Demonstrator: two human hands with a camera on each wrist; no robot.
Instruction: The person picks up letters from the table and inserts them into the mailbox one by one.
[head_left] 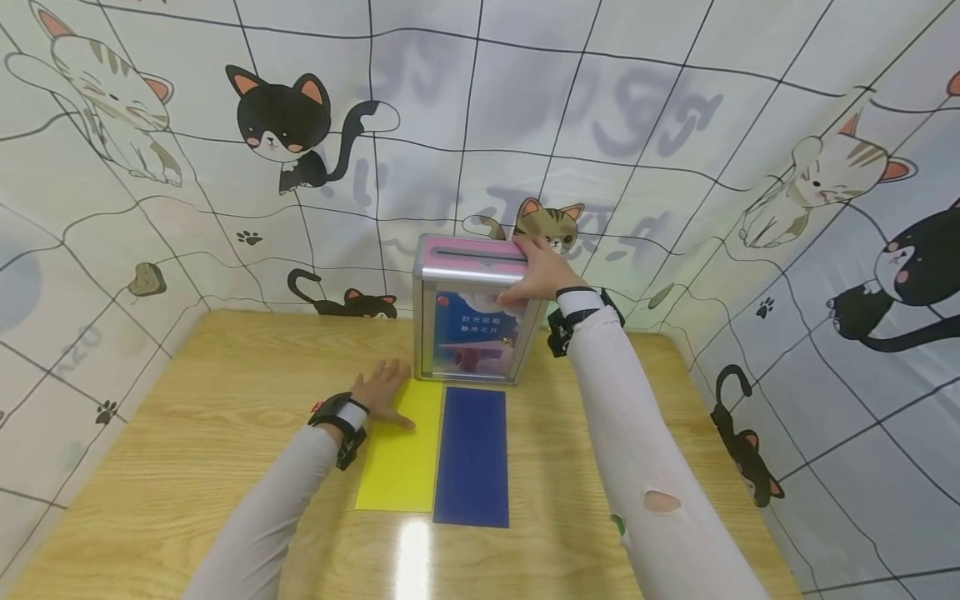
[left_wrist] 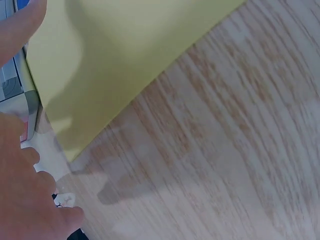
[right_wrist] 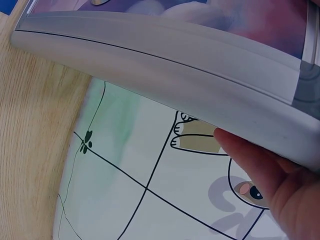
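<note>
Your right hand (head_left: pixel 538 275) grips the ballot box (head_left: pixel 468 321) lid at its 2 o'clock corner; your left hand (head_left: pixel 381 393) lies flat, fingers spread, on the yellow sheet (head_left: pixel 401 458); the box's writing is unreadable

box (head_left: pixel 472 308) front print too small to read, perhaps chinese characters.
</note>
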